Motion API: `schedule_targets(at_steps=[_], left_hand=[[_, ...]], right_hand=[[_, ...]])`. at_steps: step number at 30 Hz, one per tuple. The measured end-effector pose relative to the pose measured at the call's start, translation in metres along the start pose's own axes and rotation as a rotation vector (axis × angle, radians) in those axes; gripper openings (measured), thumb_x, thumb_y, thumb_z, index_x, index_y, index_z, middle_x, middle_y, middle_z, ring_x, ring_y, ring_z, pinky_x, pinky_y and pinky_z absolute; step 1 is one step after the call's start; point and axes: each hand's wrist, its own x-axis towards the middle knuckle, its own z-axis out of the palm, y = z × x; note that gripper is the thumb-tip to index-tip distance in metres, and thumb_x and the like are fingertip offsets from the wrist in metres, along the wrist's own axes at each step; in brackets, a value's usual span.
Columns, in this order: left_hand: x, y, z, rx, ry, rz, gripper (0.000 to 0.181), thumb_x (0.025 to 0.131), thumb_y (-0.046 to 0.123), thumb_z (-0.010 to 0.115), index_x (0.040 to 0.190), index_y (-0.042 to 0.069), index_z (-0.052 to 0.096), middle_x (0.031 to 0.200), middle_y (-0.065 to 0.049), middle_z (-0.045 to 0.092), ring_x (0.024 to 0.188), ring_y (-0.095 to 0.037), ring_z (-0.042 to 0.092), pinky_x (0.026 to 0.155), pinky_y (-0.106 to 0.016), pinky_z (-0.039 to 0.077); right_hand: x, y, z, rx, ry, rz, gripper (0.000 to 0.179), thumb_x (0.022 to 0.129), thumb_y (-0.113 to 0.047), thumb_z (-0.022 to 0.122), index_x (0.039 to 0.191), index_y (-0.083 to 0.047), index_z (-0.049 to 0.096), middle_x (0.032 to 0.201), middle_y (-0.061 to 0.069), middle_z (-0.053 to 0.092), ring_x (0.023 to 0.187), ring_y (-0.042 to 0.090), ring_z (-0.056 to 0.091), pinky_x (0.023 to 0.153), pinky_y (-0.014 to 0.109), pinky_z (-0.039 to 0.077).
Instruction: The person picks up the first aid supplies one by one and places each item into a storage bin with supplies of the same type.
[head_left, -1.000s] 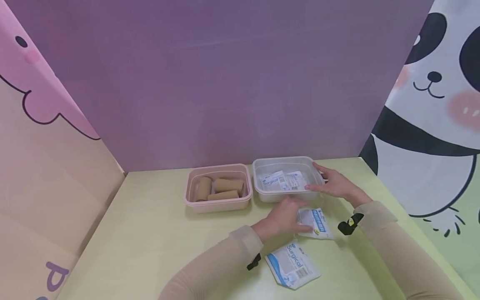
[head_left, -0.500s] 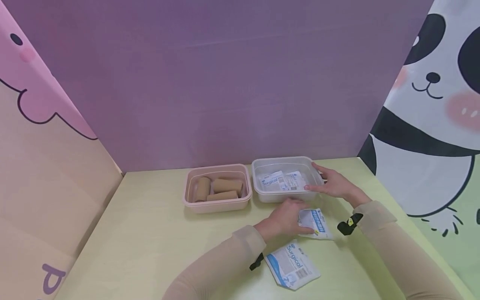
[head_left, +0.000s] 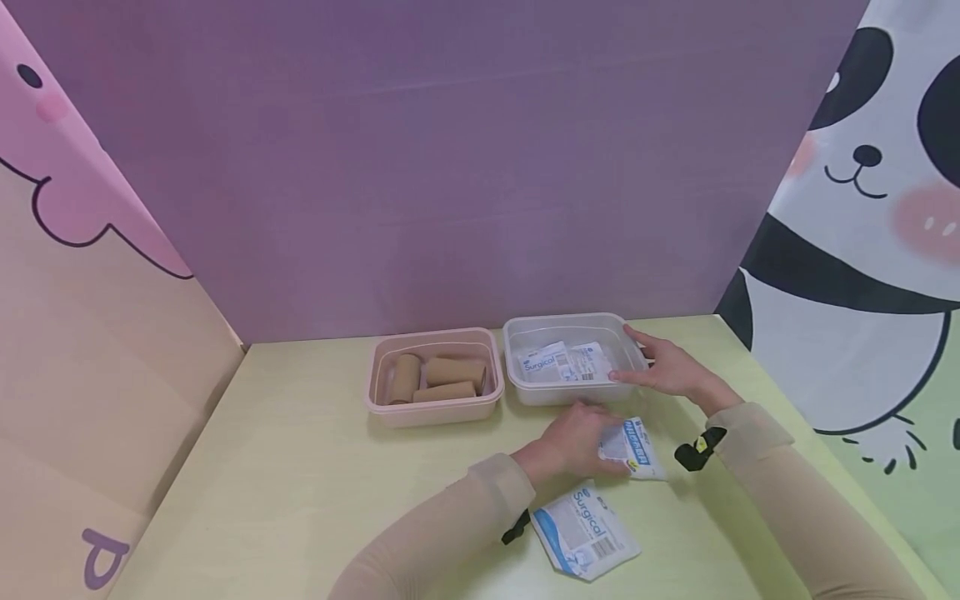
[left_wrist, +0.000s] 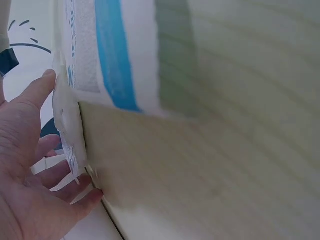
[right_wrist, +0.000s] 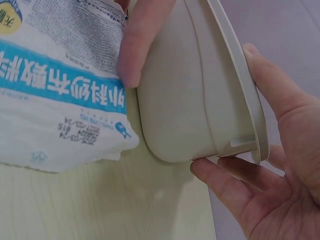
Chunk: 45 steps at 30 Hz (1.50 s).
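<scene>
My left hand (head_left: 573,442) reaches over a white-and-blue gauze dressing packet (head_left: 636,450) lying on the table. Its thumb and fingers are spread across the packet; in the left wrist view they touch the packet's edge (left_wrist: 67,117). My right hand (head_left: 675,367) grips the right end of a white plastic box (head_left: 577,393), thumb at the rim and fingers against the wall. Inside that box lie gauze packets (head_left: 581,362) marked "Surgical". Nearer the front, another gauze packet (head_left: 585,532) lies flat. One left fingertip (right_wrist: 131,75) shows beside the packet in the right wrist view.
Left of the white box stands a pink plastic box (head_left: 435,411) holding three tan rolls (head_left: 453,372). A purple panel (head_left: 450,167) rises behind the pale yellow table (head_left: 300,483). Printed side panels stand at left and right, the right one showing a panda (head_left: 862,333).
My left hand has shifted slightly right over the gauze packet, covering more of its left side. The right hand stays at the white box, and neither box has visibly moved on the table.
</scene>
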Motion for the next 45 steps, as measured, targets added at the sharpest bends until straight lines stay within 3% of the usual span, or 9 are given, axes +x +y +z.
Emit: schedule_targets(at_steps=[9,20,29,36,45], left_hand=[[-0.002,0.003,-0.002,-0.025,-0.010,-0.008,0.079,0.086,0.060,0.083,0.154,0.027,0.058,0.149,0.015,0.065,0.127,-0.004,0.057,0.114,-0.017,0.043],[0.000,0.008,-0.001,-0.017,-0.003,-0.020,0.084,0.079,0.056,0.091,0.150,0.023,0.063,0.142,0.010,0.069,0.126,-0.008,0.057,0.114,-0.017,0.043],[0.001,0.011,-0.001,-0.039,0.032,-0.018,0.073,0.077,0.047,0.094,0.142,0.023,0.070,0.131,0.011,0.074,0.119,-0.007,0.058,0.108,-0.015,0.045],[0.001,0.013,-0.002,-0.078,0.059,-0.044,0.074,0.076,0.048,0.094,0.143,0.027,0.069,0.134,0.012,0.072,0.125,-0.009,0.058,0.110,-0.016,0.046],[-0.007,0.014,-0.019,-0.186,0.092,-0.046,0.077,0.080,0.046,0.093,0.149,0.025,0.064,0.146,0.010,0.067,0.136,-0.010,0.057,0.116,-0.020,0.046]], right_hand=[[-0.001,-0.001,0.000,-0.009,0.002,0.002,0.113,0.094,-0.054,0.078,0.171,-0.008,0.011,0.168,0.033,0.033,0.146,0.058,0.044,0.111,0.076,0.044],[0.001,0.000,-0.001,-0.009,-0.001,0.005,0.112,0.094,-0.053,0.078,0.171,-0.007,0.011,0.168,0.032,0.033,0.146,0.057,0.044,0.111,0.075,0.045],[0.002,0.002,0.001,-0.012,-0.005,0.017,0.114,0.093,-0.055,0.078,0.171,-0.007,0.010,0.169,0.033,0.031,0.146,0.058,0.044,0.110,0.073,0.048],[0.005,0.002,0.000,-0.010,-0.015,0.027,0.114,0.093,-0.055,0.078,0.171,-0.007,0.011,0.167,0.034,0.033,0.146,0.058,0.044,0.110,0.073,0.048],[0.005,0.004,-0.002,-0.005,-0.016,0.012,0.113,0.093,-0.054,0.079,0.171,-0.007,0.012,0.168,0.033,0.034,0.146,0.058,0.045,0.112,0.076,0.043]])
